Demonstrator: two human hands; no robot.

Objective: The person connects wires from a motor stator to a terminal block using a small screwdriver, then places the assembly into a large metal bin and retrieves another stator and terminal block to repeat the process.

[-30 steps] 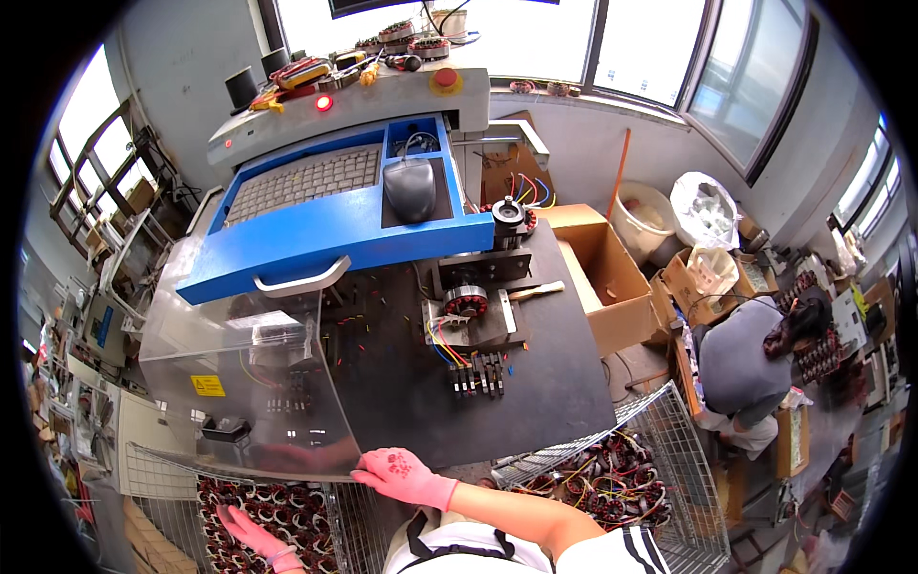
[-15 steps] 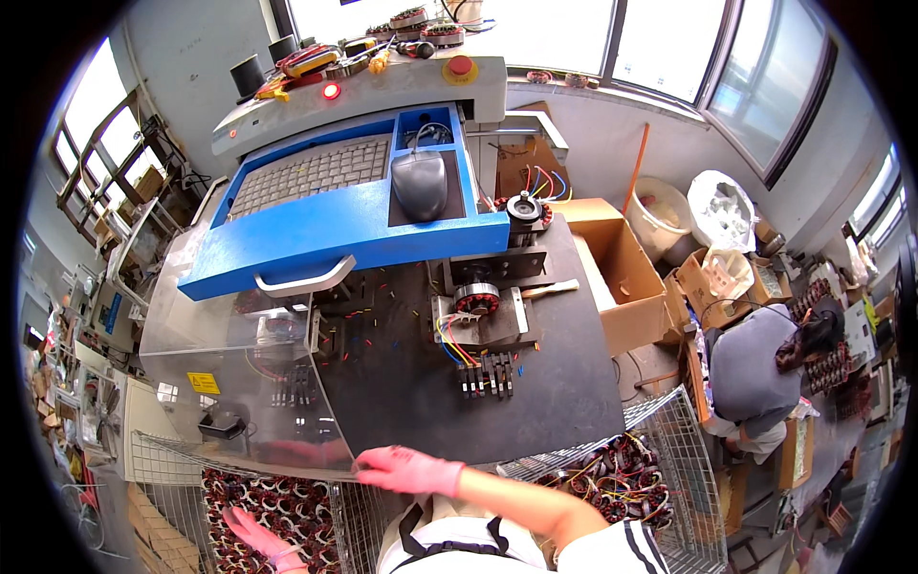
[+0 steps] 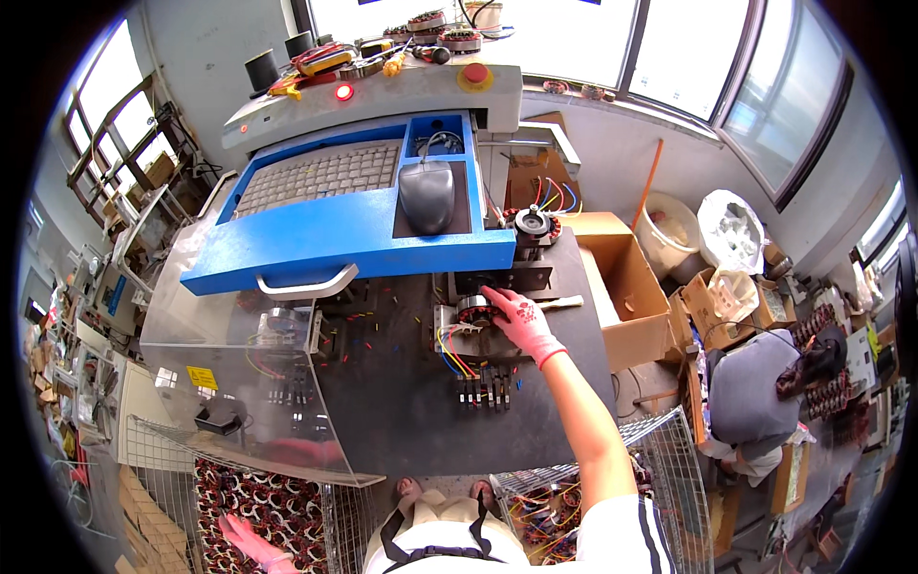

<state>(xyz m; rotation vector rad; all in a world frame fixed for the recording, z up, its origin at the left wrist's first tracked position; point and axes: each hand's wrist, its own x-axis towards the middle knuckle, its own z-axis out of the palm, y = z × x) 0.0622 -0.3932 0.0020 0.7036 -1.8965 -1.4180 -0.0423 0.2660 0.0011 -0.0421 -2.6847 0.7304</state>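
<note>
My right hand, in a pink glove, reaches over the black worktop with its fingers and thumb around the right side of a motor stator. That round stator has red-black windings and sits in a metal fixture. Its yellow, red and blue leads run down to a row of black clip terminals. Down at the left, my left hand, also pink-gloved, is open with fingers stretched out. It lies over a wire basket's many stators; whether it touches them I cannot tell.
A blue keyboard drawer with a mouse juts over the worktop. A clear plastic guard stands at left. Another wire basket holds wired stators at lower right. A cardboard box and a bent-over person are at right.
My right hand has moved from the worktop's front edge up and forward to the stator in the fixture. My left hand stays over the left basket. The view has shifted slightly.
</note>
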